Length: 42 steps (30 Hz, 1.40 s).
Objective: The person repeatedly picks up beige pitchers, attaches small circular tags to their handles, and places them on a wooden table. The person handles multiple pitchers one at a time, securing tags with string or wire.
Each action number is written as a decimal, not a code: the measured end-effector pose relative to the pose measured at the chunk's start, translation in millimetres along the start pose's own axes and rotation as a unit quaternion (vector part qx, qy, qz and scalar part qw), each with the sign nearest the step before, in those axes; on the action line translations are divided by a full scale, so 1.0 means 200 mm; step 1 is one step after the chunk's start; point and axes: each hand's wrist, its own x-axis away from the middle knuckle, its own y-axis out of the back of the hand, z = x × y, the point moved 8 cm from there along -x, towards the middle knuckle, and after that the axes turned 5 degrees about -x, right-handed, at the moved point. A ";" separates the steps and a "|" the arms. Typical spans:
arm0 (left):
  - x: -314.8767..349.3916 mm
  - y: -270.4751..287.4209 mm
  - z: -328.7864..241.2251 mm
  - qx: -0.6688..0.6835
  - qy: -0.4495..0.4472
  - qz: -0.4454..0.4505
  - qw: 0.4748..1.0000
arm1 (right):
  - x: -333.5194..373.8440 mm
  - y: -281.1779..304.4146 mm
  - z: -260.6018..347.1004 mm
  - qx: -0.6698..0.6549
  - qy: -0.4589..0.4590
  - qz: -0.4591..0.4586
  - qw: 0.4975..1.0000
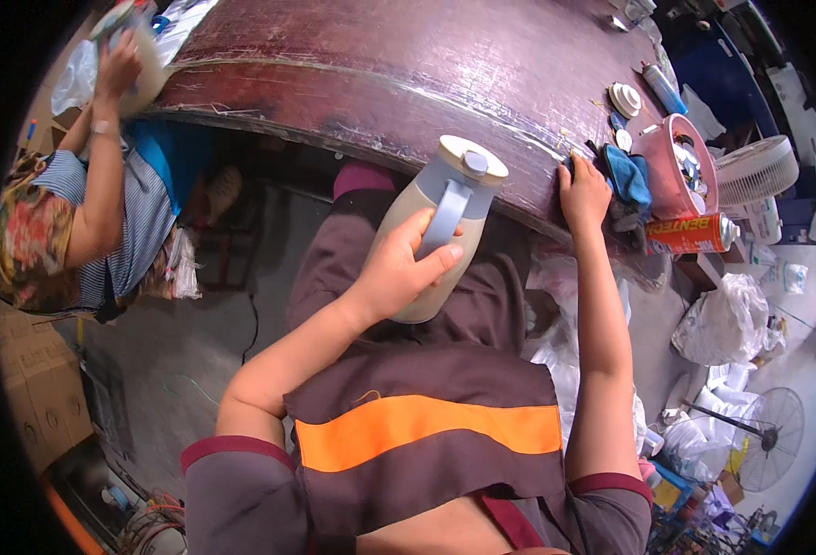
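A beige thermos jug (414,199) with a grey-blue collar and handle and a cream lid tilts above my lap, its top leaning toward the table edge. My left hand (401,264) is closed around its handle. Out at the table's near edge, to the right, rests my right hand (585,192). Its fingers are bent around something small and dark that I cannot make out. Just right of those fingers lies a blue cloth (626,174). The jug's base hangs over my dark trousers.
A dark red table (352,51) spans the front. On its right stand a pink bucket (653,153), an orange-red spray can (690,234), a blue-grey can (664,89) and a small white fan (755,171). At left, a co-worker (103,213) handles a pale, blurred object. Cartons (43,388) are stacked lower left.
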 end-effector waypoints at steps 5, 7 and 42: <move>-0.05 0.03 0.06 0.039 -0.011 -0.006 0.999 | -0.11 0.03 0.00 0.028 -0.005 0.009 1.000; -0.06 0.04 0.05 0.046 -0.014 -0.002 0.999 | -0.14 0.10 -0.02 -0.022 -0.013 -0.059 0.998; -0.01 0.17 -0.24 -0.143 -0.225 -0.169 0.949 | 0.33 0.56 0.87 -0.696 -0.098 0.121 0.701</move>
